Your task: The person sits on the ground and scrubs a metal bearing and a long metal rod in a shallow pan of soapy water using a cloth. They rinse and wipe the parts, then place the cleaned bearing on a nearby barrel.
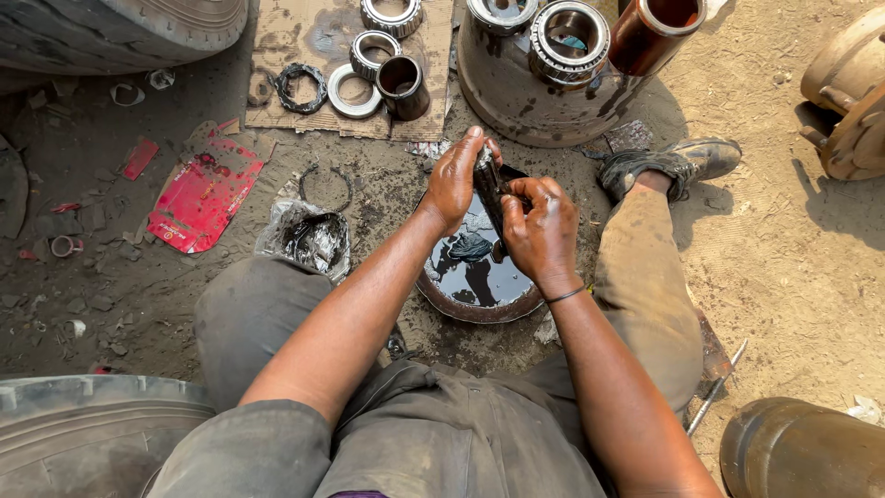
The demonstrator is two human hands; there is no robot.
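Head view: dark oily part [489, 189] held above pan [442, 297] of black oil on bare ground between knees. Long axis near upright, tilted slightly toward upper left, top end clasped by left hand [454, 180], fingers curled shut around it. Right hand [542, 231] just beside, lower right, fingertips pinched on part's middle; both equally close. Bearings: one [353, 90] on cardboard [286, 37] beyond, one [569, 39] atop hub [516, 97] at upper right. Red wrapper [203, 194] on dirt at left, tyre [83, 433] at lower left corner.
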